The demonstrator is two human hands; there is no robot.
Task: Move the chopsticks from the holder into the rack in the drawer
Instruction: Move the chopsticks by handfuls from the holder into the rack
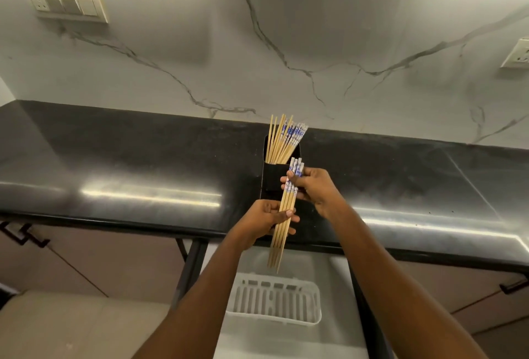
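1. Both hands hold one small bundle of chopsticks (286, 209) in front of the black holder (274, 178), above the open drawer (337, 278).
2. The left hand (266, 222) grips the lower half of the bundle; its fingers (289, 214) wrap around the bare wooden shafts, with the thumb across the front.
3. The right hand (313, 186) grips the upper part of the bundle, its fingers closed on the blue-and-white patterned ends, which stick up just past the fingertips.
4. The bundle hangs almost upright, tilted slightly, with the thin tips pointing down toward the drawer and spreading a little apart.
5. The holder stands on the dark, glossy surface (128, 163) near its front edge. More chopsticks (282, 141) remain in it, leaning to the right, some with patterned ends up and some with plain tips up.
6. In the drawer below lies a white plastic rack (274, 298) with a slotted floor; no chopsticks are visible in it.
7. The tips of the held bundle end above the rack's far rim, apart from it.
8. Behind the surface rises a pale marble-patterned wall (286, 43) with a switch panel (64, 3) at upper left and a socket (516, 53) at the right edge.
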